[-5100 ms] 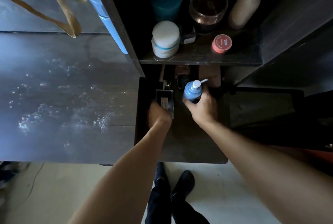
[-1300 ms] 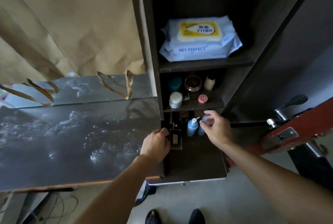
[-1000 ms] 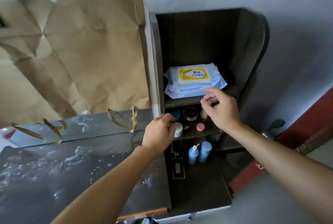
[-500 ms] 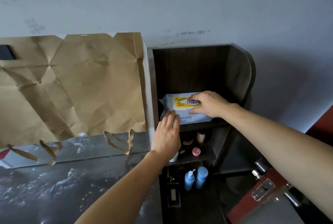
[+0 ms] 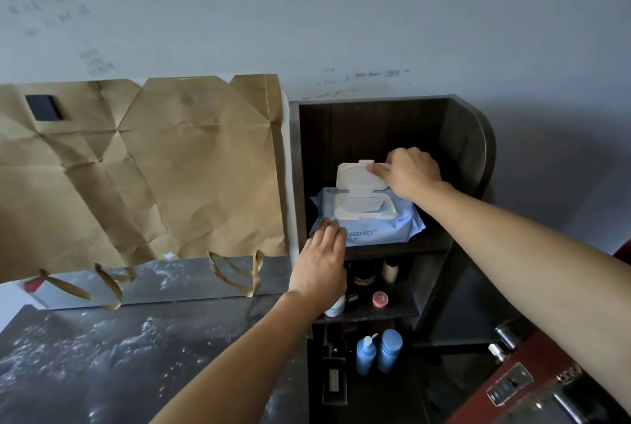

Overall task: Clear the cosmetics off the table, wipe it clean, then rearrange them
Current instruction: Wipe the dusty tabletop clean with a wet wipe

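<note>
A light blue pack of wet wipes lies on the top shelf of a dark shelf unit. Its white flip lid stands open, pinched at the right edge by my right hand. My left hand lies flat with its fingertips pressing the pack's front left corner. On the shelf below stand small jars, a pink round tin and a white bottle. Two blue bottles and a dark rectangular box stand on the lowest level.
The dark table top to the left is smeared with white dust. Brown paper bags are stuck on the wall behind it, handles hanging down. A red door with metal handle is at the lower right.
My right hand has flipped the wipes pack's lid up from shut to open. My left hand slid up onto the pack's corner. The view tilted upward a little.
</note>
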Demonstrator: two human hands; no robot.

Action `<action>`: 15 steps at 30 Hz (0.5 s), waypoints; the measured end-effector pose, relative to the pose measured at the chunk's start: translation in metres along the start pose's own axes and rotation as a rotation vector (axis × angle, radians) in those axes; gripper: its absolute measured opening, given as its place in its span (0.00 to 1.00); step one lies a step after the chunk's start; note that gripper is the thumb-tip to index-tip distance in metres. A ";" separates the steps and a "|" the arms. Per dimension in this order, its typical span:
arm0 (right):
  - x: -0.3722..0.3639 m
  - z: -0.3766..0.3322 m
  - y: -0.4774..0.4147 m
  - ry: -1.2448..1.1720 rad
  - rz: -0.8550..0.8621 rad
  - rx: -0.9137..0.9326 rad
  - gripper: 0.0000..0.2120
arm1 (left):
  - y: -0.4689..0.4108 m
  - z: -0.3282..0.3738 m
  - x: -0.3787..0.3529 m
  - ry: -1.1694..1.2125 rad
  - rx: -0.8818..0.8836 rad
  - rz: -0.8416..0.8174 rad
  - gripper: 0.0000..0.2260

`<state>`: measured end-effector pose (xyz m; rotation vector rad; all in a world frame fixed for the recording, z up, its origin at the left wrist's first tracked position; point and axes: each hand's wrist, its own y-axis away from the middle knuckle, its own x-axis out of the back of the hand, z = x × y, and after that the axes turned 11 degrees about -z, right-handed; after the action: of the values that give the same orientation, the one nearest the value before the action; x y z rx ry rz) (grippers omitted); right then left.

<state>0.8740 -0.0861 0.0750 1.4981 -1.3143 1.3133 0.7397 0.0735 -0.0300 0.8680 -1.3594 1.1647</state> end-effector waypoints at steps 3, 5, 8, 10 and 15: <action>0.000 -0.002 0.003 0.056 -0.029 -0.121 0.23 | 0.001 -0.001 0.001 0.003 -0.016 -0.002 0.29; -0.004 0.000 0.002 -0.005 -0.118 -0.168 0.23 | 0.000 -0.002 -0.001 -0.001 -0.022 -0.001 0.29; -0.009 -0.002 0.001 -0.277 -0.344 -0.186 0.19 | 0.000 -0.003 -0.002 0.011 -0.030 0.003 0.30; -0.010 -0.005 0.001 -0.365 -0.445 -0.198 0.14 | 0.000 -0.003 -0.002 0.019 -0.035 0.006 0.29; -0.008 -0.011 -0.007 -0.620 -0.466 -0.247 0.05 | -0.005 -0.003 0.000 0.103 -0.011 0.027 0.22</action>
<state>0.8787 -0.0723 0.0700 1.9543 -1.3097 0.3818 0.7458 0.0752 -0.0295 0.7730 -1.2962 1.2056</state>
